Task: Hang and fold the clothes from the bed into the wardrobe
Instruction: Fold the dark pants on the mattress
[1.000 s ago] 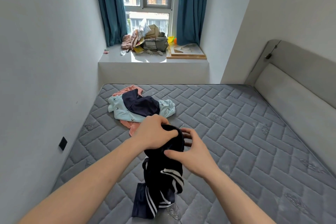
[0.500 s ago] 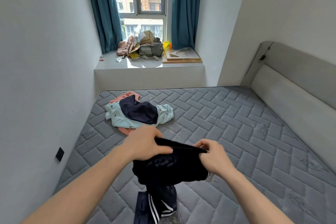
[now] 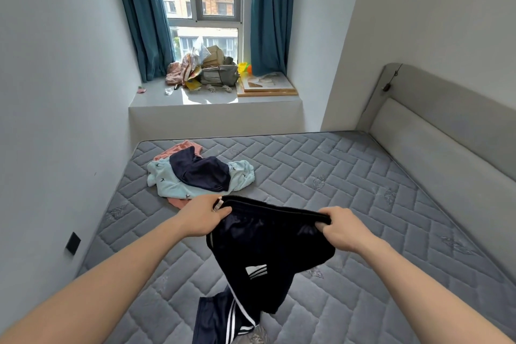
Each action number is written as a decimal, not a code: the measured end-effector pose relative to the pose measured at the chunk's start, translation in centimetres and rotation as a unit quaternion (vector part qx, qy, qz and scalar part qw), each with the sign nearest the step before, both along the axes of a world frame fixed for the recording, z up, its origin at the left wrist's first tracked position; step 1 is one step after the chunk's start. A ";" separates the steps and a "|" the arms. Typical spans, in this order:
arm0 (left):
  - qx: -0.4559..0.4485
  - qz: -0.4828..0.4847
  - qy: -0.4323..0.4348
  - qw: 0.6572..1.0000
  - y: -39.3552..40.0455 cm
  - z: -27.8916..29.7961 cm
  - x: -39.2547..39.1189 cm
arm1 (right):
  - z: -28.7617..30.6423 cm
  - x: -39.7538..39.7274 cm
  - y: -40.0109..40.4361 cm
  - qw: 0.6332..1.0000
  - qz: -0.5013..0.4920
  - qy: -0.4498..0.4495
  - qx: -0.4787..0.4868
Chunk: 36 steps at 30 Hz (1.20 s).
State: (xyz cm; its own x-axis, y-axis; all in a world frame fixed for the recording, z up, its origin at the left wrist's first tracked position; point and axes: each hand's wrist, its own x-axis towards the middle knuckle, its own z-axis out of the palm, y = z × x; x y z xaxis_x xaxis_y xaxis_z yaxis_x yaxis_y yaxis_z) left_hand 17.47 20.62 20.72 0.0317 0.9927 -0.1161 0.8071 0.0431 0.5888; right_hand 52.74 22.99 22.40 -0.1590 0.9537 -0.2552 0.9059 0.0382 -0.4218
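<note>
The left hand (image 3: 205,216) and right hand (image 3: 342,229) each pinch one end of the waistband of the black shorts (image 3: 268,248), stretching it taut above the grey quilted mattress (image 3: 349,190); both grips are clenched on the fabric. The striped legs hang down. Further back on the mattress lies a pile of clothes (image 3: 195,173).

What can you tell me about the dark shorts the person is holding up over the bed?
The black shorts look like thin, slightly shiny sports fabric with a white striped logo on the front. The left hand and right hand grip the two ends of the waistband and hold it stretched out above the grey mattress. The rest hangs crumpled down toward another dark garment with white stripes lying below.
</note>
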 end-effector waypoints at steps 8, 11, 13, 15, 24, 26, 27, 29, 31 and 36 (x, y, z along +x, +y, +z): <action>0.021 -0.007 0.093 0.995 8.1 7.6 2.8 | 6.1 2.7 9.0 0.998 -0.030 0.020 0.045; 0.052 0.011 0.080 0.995 12.3 13.7 4.0 | 11.3 2.8 13.1 0.989 -0.060 0.004 0.135; 0.069 0.021 0.099 0.992 14.8 18.4 4.8 | 15.4 2.6 15.7 0.979 -0.073 0.009 0.190; 0.090 0.024 0.111 0.990 17.0 23.4 5.6 | 19.9 2.4 18.0 0.967 -0.082 0.048 0.235; 0.299 0.114 -0.062 0.945 22.5 41.8 7.1 | 37.5 1.8 24.7 0.885 -0.087 0.224 0.399; 0.320 0.108 -0.071 0.938 22.6 44.0 7.3 | 39.7 2.1 25.1 0.875 -0.075 0.222 0.422; 0.323 0.108 -0.071 0.937 22.5 44.7 7.3 | 40.3 2.2 25.2 0.871 -0.071 0.220 0.433; 0.329 0.103 -0.065 0.937 22.3 45.1 7.4 | 40.7 2.5 25.2 0.864 -0.065 0.213 0.452; 0.323 0.091 -0.063 0.940 22.0 44.5 7.4 | 40.0 2.7 24.9 0.867 -0.060 0.201 0.452; 0.224 0.050 -0.047 0.972 21.2 37.9 6.9 | 33.5 3.0 23.1 0.903 -0.055 0.169 0.392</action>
